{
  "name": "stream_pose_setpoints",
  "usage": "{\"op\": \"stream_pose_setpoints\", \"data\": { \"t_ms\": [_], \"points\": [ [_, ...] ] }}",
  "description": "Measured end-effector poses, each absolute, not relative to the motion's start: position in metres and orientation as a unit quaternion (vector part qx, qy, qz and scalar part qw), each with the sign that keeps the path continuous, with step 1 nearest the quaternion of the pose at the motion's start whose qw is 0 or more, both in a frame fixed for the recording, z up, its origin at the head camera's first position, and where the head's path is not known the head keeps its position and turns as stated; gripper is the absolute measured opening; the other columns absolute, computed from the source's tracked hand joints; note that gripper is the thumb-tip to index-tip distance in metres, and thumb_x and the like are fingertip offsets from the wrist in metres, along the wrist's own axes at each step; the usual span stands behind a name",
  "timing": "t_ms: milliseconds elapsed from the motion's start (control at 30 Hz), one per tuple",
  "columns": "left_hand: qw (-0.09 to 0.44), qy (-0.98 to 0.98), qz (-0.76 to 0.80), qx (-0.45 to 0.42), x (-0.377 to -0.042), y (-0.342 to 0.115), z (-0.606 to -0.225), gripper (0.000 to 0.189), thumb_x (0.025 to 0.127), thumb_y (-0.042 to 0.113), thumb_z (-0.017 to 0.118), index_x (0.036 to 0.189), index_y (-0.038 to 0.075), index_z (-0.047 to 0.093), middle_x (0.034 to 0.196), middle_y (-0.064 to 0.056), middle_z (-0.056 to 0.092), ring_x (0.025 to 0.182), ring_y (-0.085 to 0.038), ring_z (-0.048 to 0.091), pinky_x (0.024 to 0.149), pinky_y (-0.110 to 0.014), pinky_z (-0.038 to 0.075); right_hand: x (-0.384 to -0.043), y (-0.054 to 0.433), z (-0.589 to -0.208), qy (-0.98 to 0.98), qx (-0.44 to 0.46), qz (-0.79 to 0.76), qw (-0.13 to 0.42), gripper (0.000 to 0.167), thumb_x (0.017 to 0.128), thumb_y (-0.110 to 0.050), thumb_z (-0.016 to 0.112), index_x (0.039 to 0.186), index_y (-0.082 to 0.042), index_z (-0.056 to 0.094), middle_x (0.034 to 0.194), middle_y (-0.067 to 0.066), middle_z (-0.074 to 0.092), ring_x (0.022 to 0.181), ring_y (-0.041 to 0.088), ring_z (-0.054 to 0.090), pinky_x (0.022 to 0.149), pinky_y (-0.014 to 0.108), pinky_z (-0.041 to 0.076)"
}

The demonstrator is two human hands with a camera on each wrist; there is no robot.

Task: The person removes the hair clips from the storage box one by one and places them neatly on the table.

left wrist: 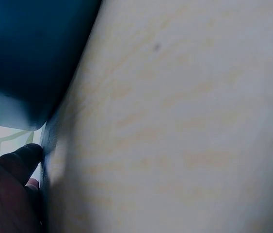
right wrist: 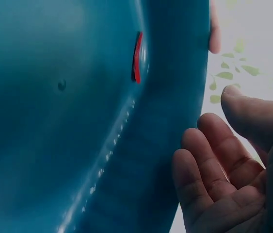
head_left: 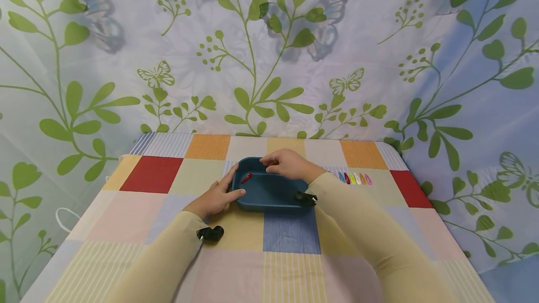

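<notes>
A dark blue rectangular tray (head_left: 269, 209) with rounded corners sits on the table. Inside it, near the left end, lies a small red hair clip (head_left: 246, 178), also plain in the right wrist view (right wrist: 137, 58). My left hand (head_left: 214, 198) rests against the tray's left side, fingers extended along the wall and thumb spread toward the front corner. Over the back of the tray is my right hand (head_left: 288, 165). Its fingers bend loosely near the rim, and the right wrist view shows nothing between thumb and fingers.
To the right of the tray, a row of several colourful hair clips (head_left: 353, 178) lies on the patchwork tablecloth (head_left: 290, 233), partly hidden by the right wrist. A leaf-patterned curtain (head_left: 269, 60) hangs behind the table. A white cord (head_left: 63, 219) loops beyond the left edge.
</notes>
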State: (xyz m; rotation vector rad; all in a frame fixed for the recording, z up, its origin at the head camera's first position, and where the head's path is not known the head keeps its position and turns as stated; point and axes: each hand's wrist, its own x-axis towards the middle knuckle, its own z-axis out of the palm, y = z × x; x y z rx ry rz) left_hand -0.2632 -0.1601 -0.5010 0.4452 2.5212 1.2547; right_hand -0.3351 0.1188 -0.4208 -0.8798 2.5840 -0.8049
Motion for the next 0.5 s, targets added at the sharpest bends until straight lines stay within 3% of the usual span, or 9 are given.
{"op": "stream_pose_setpoints", "data": {
  "t_ms": [500],
  "points": [
    [0.148, 0.878, 0.433, 0.141, -0.261, -0.16, -0.499, 0.086, 0.106, 0.047, 0.057, 0.17, 0.039, -0.001, 0.178, -0.008, 0.016, 0.161, -0.054, 0.006, 0.129, -0.067, -0.006, -0.347, 0.086, -0.438, 0.903, -0.352, -0.19, 0.159, 0.039, 0.104, -0.016, 0.067, 0.143, -0.013, 0.067, 0.138, 0.005, 0.072, 0.118, 0.02, 0.071, 0.1, 0.035, 0.058]
  ]
}}
